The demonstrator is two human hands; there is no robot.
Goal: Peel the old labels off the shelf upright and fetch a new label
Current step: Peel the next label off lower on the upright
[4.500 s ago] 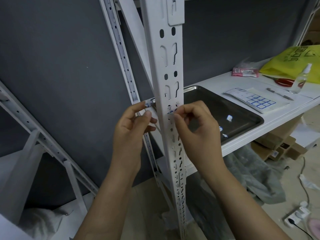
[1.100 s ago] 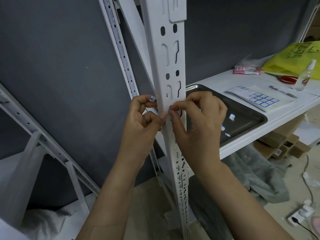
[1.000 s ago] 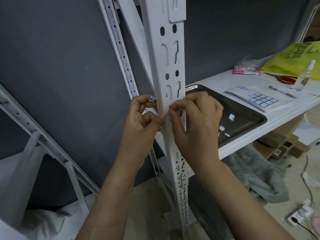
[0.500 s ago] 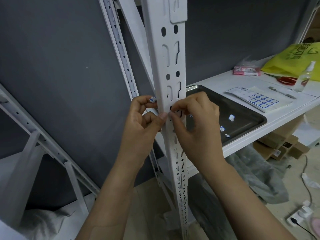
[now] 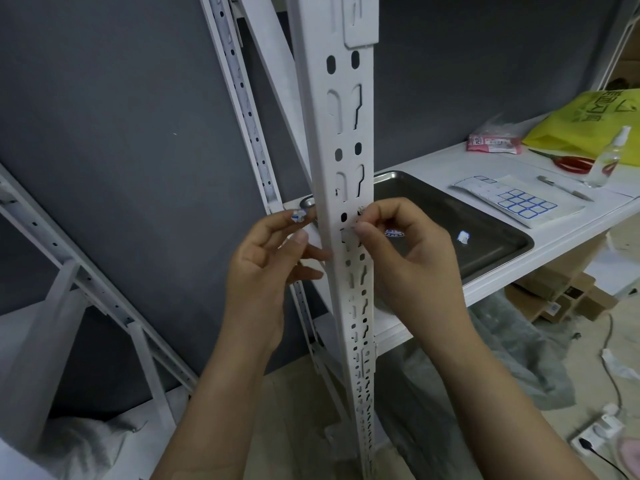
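The white slotted shelf upright (image 5: 346,133) stands straight in front of me. My right hand (image 5: 412,254) pinches thumb and forefinger on a small remnant of old label on the upright's face at shelf height. My left hand (image 5: 270,261) hovers just left of the upright, a crumpled white-and-blue label scrap (image 5: 298,215) held at its index fingertip. On the shelf to the right lies the sheet of new blue-bordered labels (image 5: 519,200). Peeled scraps (image 5: 463,236) lie in the steel tray (image 5: 433,199) behind my right hand.
Further right on the white shelf (image 5: 571,230) are a pen (image 5: 561,187), red scissors (image 5: 571,162), a clear spray bottle (image 5: 613,154), a pink packet (image 5: 493,143) and a yellow bag (image 5: 588,123). Cardboard boxes (image 5: 561,292) and a power strip (image 5: 595,431) sit on the floor.
My left thumb has come off the upright and the left hand has drawn slightly left, still carrying the scrap. My right hand keeps pinching at the same spot.
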